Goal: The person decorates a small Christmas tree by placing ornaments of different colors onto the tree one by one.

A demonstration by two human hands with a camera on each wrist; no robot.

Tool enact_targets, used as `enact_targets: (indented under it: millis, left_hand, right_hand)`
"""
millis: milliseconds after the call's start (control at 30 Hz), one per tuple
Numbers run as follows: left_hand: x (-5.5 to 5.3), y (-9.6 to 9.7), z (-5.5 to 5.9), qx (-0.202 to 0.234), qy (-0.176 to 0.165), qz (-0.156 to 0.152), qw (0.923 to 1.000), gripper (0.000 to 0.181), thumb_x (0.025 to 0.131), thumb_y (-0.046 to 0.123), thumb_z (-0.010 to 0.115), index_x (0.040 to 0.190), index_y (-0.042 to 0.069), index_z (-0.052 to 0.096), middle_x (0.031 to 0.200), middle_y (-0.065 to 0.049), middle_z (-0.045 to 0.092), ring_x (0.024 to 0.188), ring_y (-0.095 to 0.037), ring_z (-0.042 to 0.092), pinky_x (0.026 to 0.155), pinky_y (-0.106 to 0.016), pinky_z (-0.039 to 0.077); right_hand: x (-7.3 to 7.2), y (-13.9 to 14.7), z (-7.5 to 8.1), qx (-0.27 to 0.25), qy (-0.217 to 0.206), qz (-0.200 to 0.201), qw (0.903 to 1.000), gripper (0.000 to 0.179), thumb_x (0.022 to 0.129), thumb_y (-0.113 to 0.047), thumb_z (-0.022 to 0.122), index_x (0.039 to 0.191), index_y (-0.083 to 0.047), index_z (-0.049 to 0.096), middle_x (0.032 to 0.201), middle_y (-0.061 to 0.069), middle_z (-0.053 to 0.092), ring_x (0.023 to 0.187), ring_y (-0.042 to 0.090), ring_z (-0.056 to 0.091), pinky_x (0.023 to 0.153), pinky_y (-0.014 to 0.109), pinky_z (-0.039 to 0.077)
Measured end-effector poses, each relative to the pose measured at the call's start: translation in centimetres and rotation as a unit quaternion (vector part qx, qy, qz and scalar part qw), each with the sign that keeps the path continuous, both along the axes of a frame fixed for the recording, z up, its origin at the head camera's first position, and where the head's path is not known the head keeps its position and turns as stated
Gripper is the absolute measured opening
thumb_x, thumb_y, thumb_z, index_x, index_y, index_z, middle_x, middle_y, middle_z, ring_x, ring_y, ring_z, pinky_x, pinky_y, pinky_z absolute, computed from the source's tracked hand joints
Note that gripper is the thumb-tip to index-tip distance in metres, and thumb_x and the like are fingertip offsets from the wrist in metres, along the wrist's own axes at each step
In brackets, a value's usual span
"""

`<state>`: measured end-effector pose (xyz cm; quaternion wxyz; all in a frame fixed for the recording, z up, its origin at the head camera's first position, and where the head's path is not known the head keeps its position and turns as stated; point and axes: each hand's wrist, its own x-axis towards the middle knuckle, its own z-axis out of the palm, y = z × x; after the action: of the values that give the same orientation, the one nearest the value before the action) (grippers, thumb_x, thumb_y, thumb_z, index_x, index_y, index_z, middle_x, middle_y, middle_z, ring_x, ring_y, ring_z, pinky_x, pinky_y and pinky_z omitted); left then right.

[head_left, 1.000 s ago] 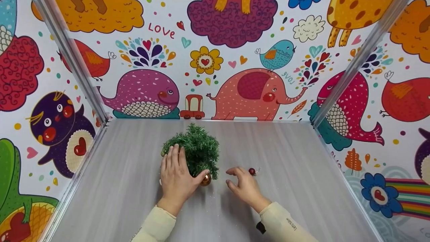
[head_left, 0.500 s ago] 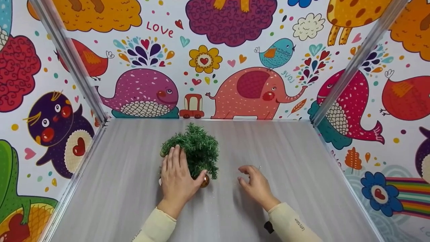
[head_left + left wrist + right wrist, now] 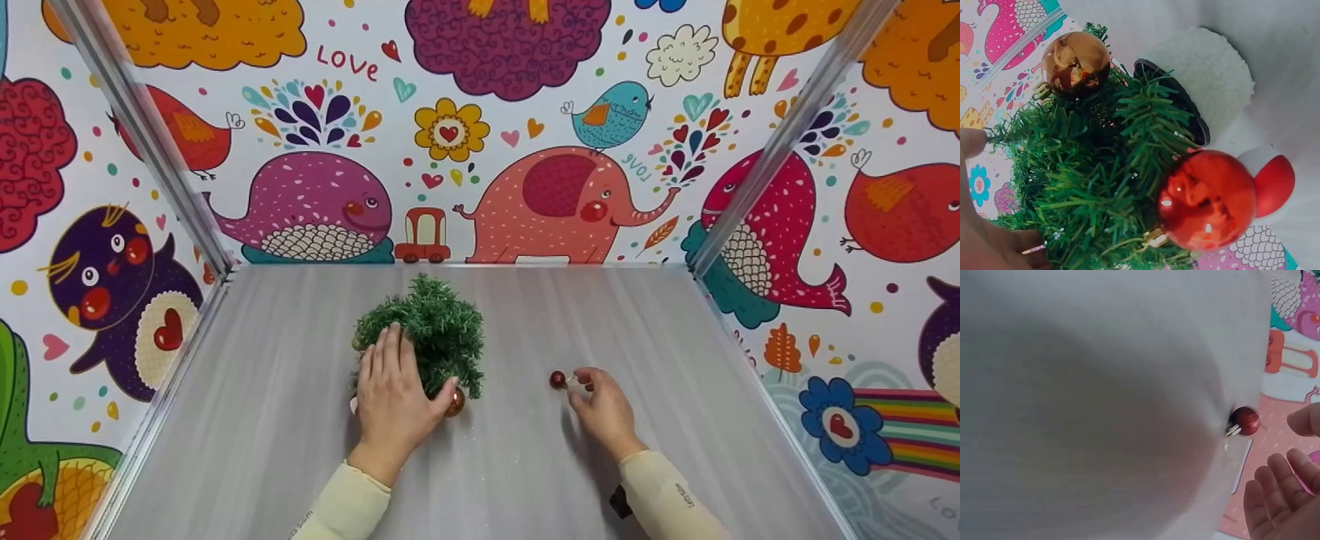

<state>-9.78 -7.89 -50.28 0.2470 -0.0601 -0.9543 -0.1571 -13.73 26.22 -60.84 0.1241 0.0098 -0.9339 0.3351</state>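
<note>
A small artificial Christmas tree [image 3: 450,322] stands on the table left of the middle. My left hand [image 3: 391,405] rests on its near side with straight fingers, the thumb beside a copper-coloured bauble [image 3: 454,403]. Close up in the left wrist view hang that copper bauble [image 3: 1076,64], a shiny red bauble [image 3: 1206,199] and a red-and-white ball [image 3: 1275,183]; the tree's base [image 3: 1207,84] is white. To the right, a small dark red bauble [image 3: 558,379] lies on the table. My right hand [image 3: 606,412] hovers beside its string, fingers loosely bent, holding nothing visible in the right wrist view.
The grey table [image 3: 300,315] ends at a back wall [image 3: 517,187] printed with cartoon animals. Similar panels stand at left and right, joined by metal posts [image 3: 142,142]. A few glitter specks lie in front of the tree.
My right hand has moved rightward past the small red bauble, which was briefly hidden behind it and is visible again. The left hand stays on the tree.
</note>
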Motion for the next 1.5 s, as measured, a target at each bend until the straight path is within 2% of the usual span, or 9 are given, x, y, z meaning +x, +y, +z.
enact_targets:
  millis: [333, 500, 767, 967, 1300, 1500]
  left_hand:
    - [0.0, -0.1, -0.1, -0.006, 0.008, -0.002, 1.0, 0.093, 0.084, 0.063, 0.063, 0.14, -0.009, 0.047, 0.154, -0.024, 0.035, 0.143, -0.038, 0.031, 0.116, -0.051, 0.022]
    - [0.0, -0.1, -0.1, -0.006, 0.011, -0.005, 0.9999, 0.092, 0.083, 0.062, 0.065, 0.139, -0.009, 0.049, 0.154, -0.023, 0.035, 0.143, -0.038, 0.031, 0.116, -0.052, 0.023]
    - [0.0, 0.1, -0.3, -0.016, 0.051, -0.017, 0.9985, 0.081, 0.081, 0.058, 0.071, 0.127, -0.008, 0.058, 0.15, -0.025, 0.041, 0.14, -0.039, 0.035, 0.113, -0.053, 0.028]
    - [0.0, -0.1, -0.4, -0.02, 0.071, -0.027, 0.9969, 0.075, 0.083, 0.056, 0.069, 0.125, -0.006, 0.06, 0.146, -0.024, 0.045, 0.137, -0.039, 0.04, 0.112, -0.054, 0.031]
    - [0.0, -0.2, -0.2, -0.024, 0.059, -0.035, 0.9974, 0.075, 0.087, 0.061, 0.061, 0.124, -0.004, 0.061, 0.144, -0.024, 0.047, 0.137, -0.038, 0.039, 0.112, -0.053, 0.03]
    - [0.0, -0.3, -0.1, -0.021, 0.055, -0.035, 0.9977, 0.075, 0.087, 0.061, 0.061, 0.125, -0.004, 0.061, 0.143, -0.024, 0.047, 0.137, -0.038, 0.04, 0.112, -0.054, 0.03]
  right_hand:
    - [-0.9, 0.6, -0.3, 0.005, -0.04, 0.015, 0.9991, 0.038, 0.083, -0.014, 0.077, 0.119, -0.005, 0.066, 0.106, 0.009, 0.065, 0.099, 0.029, 0.063, 0.084, 0.047, 0.051]
    - [-1.4, 0.3, -0.5, 0.019, -0.044, 0.026, 0.9985, 0.04, 0.082, -0.014, 0.08, 0.119, -0.005, 0.066, 0.106, 0.009, 0.065, 0.099, 0.029, 0.063, 0.085, 0.047, 0.051]
    - [-2.4, -0.6, -1.0, 0.063, -0.016, 0.046, 0.9968, 0.04, 0.081, -0.016, 0.082, 0.116, -0.005, 0.067, 0.105, 0.008, 0.065, 0.097, 0.028, 0.064, 0.082, 0.047, 0.052]
    - [-2.9, -0.9, -1.3, 0.08, -0.012, 0.049, 0.9955, 0.038, 0.08, -0.013, 0.083, 0.114, -0.004, 0.068, 0.104, 0.009, 0.064, 0.098, 0.029, 0.064, 0.085, 0.047, 0.052]
    - [-3.0, -0.8, -1.7, 0.1, 0.003, 0.051, 0.9937, 0.034, 0.08, -0.012, 0.082, 0.11, -0.005, 0.069, 0.1, 0.008, 0.064, 0.095, 0.029, 0.064, 0.083, 0.048, 0.052]
    - [-3.1, -0.9, -1.8, 0.117, 0.011, 0.06, 0.9913, 0.026, 0.081, -0.014, 0.081, 0.103, -0.007, 0.07, 0.096, 0.006, 0.063, 0.09, 0.028, 0.064, 0.079, 0.048, 0.053]
